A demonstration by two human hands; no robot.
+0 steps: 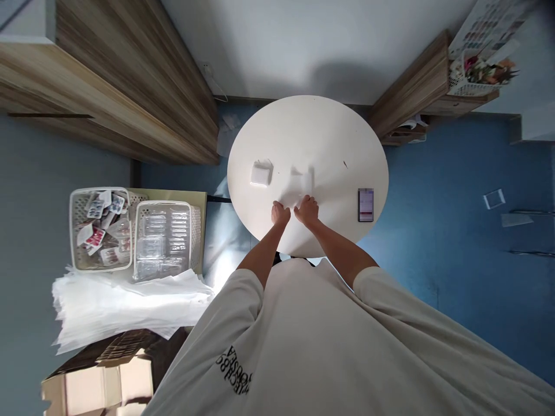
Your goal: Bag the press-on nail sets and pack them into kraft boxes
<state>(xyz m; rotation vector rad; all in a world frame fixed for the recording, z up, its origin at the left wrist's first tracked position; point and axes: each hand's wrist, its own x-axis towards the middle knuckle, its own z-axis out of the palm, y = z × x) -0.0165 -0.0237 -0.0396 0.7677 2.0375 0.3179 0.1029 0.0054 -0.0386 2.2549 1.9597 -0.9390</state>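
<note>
Over the near half of the round white table [329, 127], a thin white sheet [300, 184] lies in front of my hands, pale against the tabletop, with its right part raised or folded. My left hand [281, 214] is closed, its fingers pinched at the sheet's near left corner. Beside it, my right hand [307, 210] is closed over the near right edge of the sheet. Whether the sheet is paper, foam or a bag, I cannot tell. To the left, apart from both hands, sits a small white square stack [261, 173].
A phone [366, 205] lies at the table's right, with a small dark sliver [345, 164] beyond it. On the left stand a basket [73, 231] of small packs and a basket [195, 231] of clear plastic boxes. White sheets [130, 303] and a cardboard box [93, 384] are nearer.
</note>
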